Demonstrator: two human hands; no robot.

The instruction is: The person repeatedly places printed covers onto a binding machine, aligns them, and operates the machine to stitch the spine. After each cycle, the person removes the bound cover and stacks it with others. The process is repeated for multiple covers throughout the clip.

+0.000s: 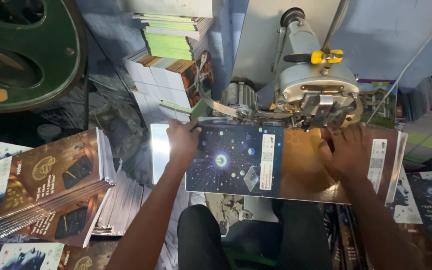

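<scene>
At the upper left of the frame stands a dark green machine part with rounded openings. Below it, at the left edge, lie slanting stacks of brown-covered books, some showing white page edges. Above centre-left rises a tall pile of books with green and white edges.

The left hand lies palm down just left of centre, on the left edge of the open cover sheet. Its fingers are together and flat against the sheet, the tips at the sheet's far edge; it presses rather than grips. The sheet lies flat across the middle of the frame, over the person's lap, its left half dark blue with stars and a glowing ring, its right half brownish. A bright metal plate shows just left of the sheet.

Above the sheet's far edge, right of centre, stands a grey stitching machine with a yellow clip on top. The right hand rests palm down on the sheet's brown half just under the machine head, fingers slightly apart and flat.

At the lower right lie more dark covers.
</scene>
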